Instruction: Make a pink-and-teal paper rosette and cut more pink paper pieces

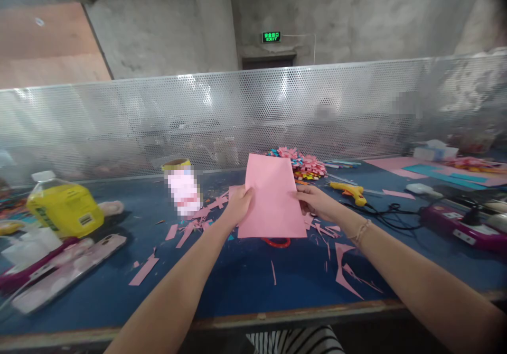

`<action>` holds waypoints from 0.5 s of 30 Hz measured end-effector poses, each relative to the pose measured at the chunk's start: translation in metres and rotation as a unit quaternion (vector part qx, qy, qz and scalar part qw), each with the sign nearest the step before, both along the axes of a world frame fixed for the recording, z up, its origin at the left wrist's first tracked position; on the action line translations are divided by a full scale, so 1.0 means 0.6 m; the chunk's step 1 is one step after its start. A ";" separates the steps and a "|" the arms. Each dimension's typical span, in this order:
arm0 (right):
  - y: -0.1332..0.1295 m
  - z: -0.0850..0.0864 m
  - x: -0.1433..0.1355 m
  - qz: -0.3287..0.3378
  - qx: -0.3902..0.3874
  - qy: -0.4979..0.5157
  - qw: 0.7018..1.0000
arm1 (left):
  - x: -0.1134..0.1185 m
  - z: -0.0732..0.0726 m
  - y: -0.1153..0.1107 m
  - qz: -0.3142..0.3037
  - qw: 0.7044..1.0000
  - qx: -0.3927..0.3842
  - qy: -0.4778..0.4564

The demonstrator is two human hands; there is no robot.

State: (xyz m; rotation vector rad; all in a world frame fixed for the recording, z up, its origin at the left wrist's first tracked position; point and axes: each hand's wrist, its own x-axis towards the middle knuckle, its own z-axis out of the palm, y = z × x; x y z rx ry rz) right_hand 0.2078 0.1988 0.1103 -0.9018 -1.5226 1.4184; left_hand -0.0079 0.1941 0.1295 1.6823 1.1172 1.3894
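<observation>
A pink sheet of paper [273, 198] is held up over the blue table, between both hands. My left hand [240, 206] grips its left edge, thumb on the front face. On the right edge, my right hand [316, 202] pinches the sheet between thumb and fingers. Just below the sheet's bottom edge shows part of a red ring-shaped handle [277, 243]; the rest is hidden behind the paper. Pink paper scraps [190, 231] lie on both sides of the sheet. Behind it sits a pile of pink, blue and yellow folded paper pieces [309, 166].
A yellow glue gun [350, 192] with a black cord lies right, near a purple power strip [463, 228]. At left are a yellow liquid bottle [65, 206] and a phone [71, 272]. A roll-shaped container [184, 187] stands left of the sheet. A perforated metal screen [130, 132] runs behind.
</observation>
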 end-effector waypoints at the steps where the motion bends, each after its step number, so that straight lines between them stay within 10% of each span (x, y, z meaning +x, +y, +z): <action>1: 0.002 -0.002 -0.001 -0.007 0.015 0.004 1.000 | 0.000 0.001 0.000 0.009 0.999 0.022 0.022; 15: 0.014 0.003 0.003 -0.104 0.016 0.128 0.986 | 0.003 0.014 -0.012 -0.053 0.992 0.003 0.113</action>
